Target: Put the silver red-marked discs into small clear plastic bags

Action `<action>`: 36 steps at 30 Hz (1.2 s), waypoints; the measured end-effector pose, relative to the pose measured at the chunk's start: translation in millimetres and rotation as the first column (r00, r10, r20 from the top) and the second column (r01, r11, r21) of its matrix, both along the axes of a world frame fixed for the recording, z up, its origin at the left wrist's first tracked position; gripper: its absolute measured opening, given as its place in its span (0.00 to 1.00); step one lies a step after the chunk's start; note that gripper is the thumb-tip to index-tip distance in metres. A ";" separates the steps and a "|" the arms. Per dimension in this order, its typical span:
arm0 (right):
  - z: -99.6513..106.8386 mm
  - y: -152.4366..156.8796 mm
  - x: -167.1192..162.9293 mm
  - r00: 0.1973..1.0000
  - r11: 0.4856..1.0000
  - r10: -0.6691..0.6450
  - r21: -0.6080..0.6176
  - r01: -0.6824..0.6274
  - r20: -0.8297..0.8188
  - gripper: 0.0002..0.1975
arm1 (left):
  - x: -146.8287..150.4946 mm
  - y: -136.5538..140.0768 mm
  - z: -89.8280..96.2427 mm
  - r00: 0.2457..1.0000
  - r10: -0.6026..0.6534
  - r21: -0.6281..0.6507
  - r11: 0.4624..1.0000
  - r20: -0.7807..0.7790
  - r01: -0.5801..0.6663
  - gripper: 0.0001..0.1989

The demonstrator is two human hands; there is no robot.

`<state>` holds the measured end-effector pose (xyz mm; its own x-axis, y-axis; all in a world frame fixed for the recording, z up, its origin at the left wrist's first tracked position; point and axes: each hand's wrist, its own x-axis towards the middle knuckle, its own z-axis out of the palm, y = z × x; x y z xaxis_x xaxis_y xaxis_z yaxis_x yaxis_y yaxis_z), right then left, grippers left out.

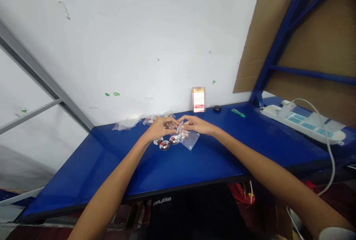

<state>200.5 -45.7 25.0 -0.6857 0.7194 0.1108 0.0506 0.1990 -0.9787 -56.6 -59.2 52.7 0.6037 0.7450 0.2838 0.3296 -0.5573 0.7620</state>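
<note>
The right hand (pixel 194 124) has its thumb and index finger pinching the gathered upper part of a clear bag (pixel 190 141); the left hand (pixel 160 130) curves in from the other side, its thumb and index tips at the bag's edge, though whether they grip it cannot be told; the blue tabletop (pixel 167 173) gives room between the fingers and its black front edge, and stretches well off to both sides of them, while the white wall (pixel 133 47) stands just beyond; the bag hangs with its flat end down and outward to the right of the fingertips, its long axis slanting toward the front edge; something shiny and reddish shows in its upper part, too blurred to name; three round silver discs (pixel 164 145) with red pieces lie just below the left fingers; behind those fingers, filled clear bags (pixel 151 118) hold shiny pieces with red on them; farther left of the fingers lie flat clear bags (pixel 127 123), overlapping near the wall.
</note>
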 end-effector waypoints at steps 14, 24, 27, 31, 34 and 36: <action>1.2 4.7 6.1 0.983 0.904 -0.172 0.408 0.129 0.069 0.14 | 19.0 -2.4 -11.9 0.970 0.155 -0.301 0.949 0.186 -0.093 0.17; 3.0 -21.2 -12.5 0.839 0.368 -0.538 0.918 0.147 0.081 0.32 | 28.6 0.3 -34.5 0.824 0.457 -0.363 0.870 0.336 -0.335 0.13; -4.9 -18.8 -16.5 0.810 0.296 -0.567 0.955 0.031 0.149 0.46 | 32.6 -2.3 -34.0 0.805 0.444 -0.419 0.866 0.393 -0.274 0.14; -16.3 -10.7 -14.6 0.772 0.363 -0.607 0.930 0.056 0.191 0.41 | 34.0 -5.9 -27.6 0.822 0.390 -0.438 0.878 0.414 -0.195 0.16; -15.3 -11.6 -12.1 0.796 0.401 -0.582 0.911 0.101 0.168 0.36 | 34.1 -7.8 -25.1 0.829 0.393 -0.451 0.871 0.399 -0.195 0.17; -11.2 -14.8 -11.8 0.813 0.398 -0.563 0.911 0.109 0.148 0.34 | 33.8 -8.3 -25.6 0.829 0.406 -0.470 0.859 0.384 -0.203 0.16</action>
<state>188.7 -60.5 13.8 -0.5423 0.5918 0.5964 0.6221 0.7599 -0.1884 -22.8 -67.5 27.1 0.2013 0.9736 0.1071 -0.0101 -0.1073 0.9942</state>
